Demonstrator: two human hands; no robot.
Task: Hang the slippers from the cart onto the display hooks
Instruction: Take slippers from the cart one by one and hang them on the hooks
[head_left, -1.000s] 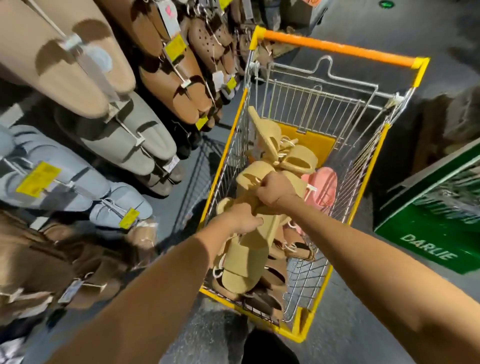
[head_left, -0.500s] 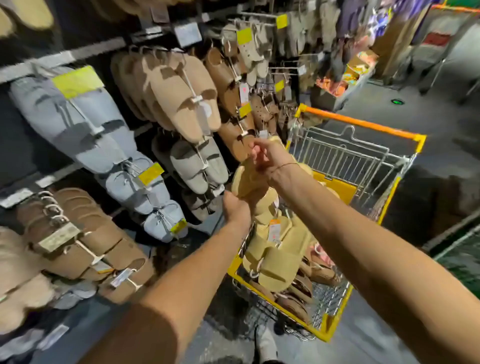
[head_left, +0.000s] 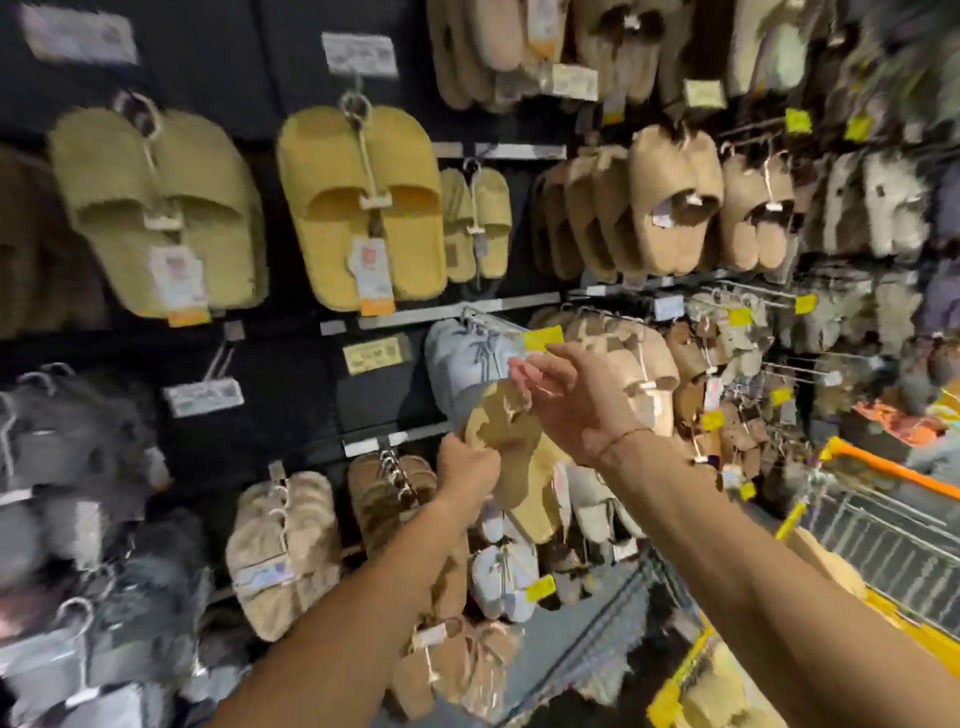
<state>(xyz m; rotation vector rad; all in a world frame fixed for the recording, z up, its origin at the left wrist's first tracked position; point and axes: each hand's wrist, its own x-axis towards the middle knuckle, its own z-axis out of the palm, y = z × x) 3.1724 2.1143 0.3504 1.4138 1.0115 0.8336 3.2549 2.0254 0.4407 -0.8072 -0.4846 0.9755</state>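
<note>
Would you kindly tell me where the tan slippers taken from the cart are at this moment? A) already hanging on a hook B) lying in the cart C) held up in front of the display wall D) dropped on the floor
C: the left hand grips the tan slippers before the display wall, the right hand at their top.

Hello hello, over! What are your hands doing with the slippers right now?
Left hand grips tan slippers low. Right hand pinches their top by the hook. Not hung yet. Blue slippers already on that hook.
</note>
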